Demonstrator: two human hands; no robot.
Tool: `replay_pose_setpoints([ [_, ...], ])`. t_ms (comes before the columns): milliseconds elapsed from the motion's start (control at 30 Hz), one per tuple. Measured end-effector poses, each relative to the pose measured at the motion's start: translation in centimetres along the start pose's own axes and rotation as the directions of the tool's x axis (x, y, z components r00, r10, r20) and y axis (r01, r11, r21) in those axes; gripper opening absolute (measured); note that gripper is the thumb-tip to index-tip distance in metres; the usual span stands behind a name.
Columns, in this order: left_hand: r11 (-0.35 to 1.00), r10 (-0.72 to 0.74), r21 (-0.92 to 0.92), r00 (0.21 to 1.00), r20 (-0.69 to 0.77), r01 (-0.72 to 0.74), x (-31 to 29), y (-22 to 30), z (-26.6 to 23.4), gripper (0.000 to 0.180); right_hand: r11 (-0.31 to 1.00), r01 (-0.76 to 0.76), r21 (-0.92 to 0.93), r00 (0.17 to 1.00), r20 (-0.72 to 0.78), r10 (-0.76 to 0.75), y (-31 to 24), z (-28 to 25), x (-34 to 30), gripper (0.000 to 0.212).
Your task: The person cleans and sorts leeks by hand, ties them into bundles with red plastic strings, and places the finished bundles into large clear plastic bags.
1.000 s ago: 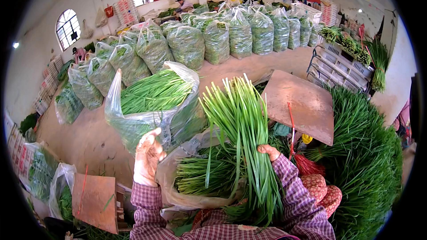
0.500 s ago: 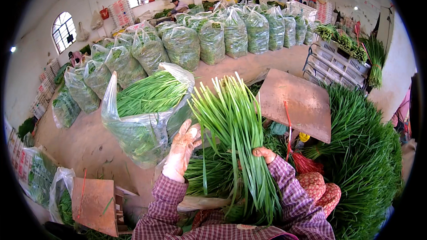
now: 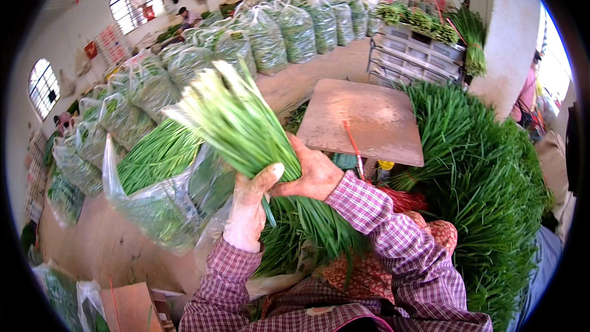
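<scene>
Both my hands are wrapped round a thick bunch of garlic chives (image 3: 236, 126). Its pale cut ends point up and to the left, blurred by motion, while the green leaves hang down toward my lap. My left hand (image 3: 249, 200), in a pale glove, grips the bunch from the left. From the right, my bare right hand (image 3: 313, 169) closes round it, with the fingertips partly hidden behind the leaves. More loose chives (image 3: 283, 233) lie below my hands. Left of them stands an open see-through plastic bag (image 3: 163, 212) filled with chives.
A brown board (image 3: 362, 123) stands ahead on the right, with a bundle of red ties (image 3: 402, 200) below it. A big heap of chives (image 3: 491, 209) lies along my right side. Filled bags (image 3: 264, 37) line the far side. Stacked crates (image 3: 415, 55) stand beyond the board.
My left hand, open beside the bunch before, now grips it. The bunch has tipped and shifted to the left, and my right hand has moved left with it. The whole view has turned rightward.
</scene>
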State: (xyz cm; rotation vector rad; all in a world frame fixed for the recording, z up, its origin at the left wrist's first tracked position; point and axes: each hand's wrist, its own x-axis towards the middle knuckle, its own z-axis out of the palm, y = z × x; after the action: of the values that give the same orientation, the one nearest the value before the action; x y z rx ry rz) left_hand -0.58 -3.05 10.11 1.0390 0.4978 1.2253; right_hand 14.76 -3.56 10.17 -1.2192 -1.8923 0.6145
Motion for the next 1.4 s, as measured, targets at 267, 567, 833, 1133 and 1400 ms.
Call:
replay_pose_setpoints([
  [267,0.934,0.053,-0.353,0.956,0.288,0.054,5.5,-3.9,10.4,0.076,0.855,0.098,-0.509,0.977,-0.114,-0.18,-0.8,-11.7,-1.6,0.121],
  [567,0.97,-0.08,-0.159,0.859,0.506,0.184,9.8,-11.2,19.3,0.104,1.0,-0.005,-0.026,0.859,-0.512,-0.009,11.4,-17.7,-8.0,0.099],
  [833,0.989,-0.026,0.133,0.809,0.587,-0.065,13.0,-11.3,16.1,0.086,0.915,0.109,0.388,0.625,-0.743,0.24,9.2,-22.5,-11.2,0.037],
  [1133,-0.274,-0.239,0.905,0.935,0.264,-0.325,18.6,-24.0,10.2,0.057,0.973,-0.156,-0.17,0.623,-0.781,-0.036,11.0,-29.2,-13.3,0.062],
  [1400,-0.118,-0.281,0.986,0.956,0.079,-0.116,24.7,-28.2,11.5,0.025,0.709,-0.164,-0.686,0.829,-0.485,-0.277,14.1,-29.2,-11.8,0.09],
])
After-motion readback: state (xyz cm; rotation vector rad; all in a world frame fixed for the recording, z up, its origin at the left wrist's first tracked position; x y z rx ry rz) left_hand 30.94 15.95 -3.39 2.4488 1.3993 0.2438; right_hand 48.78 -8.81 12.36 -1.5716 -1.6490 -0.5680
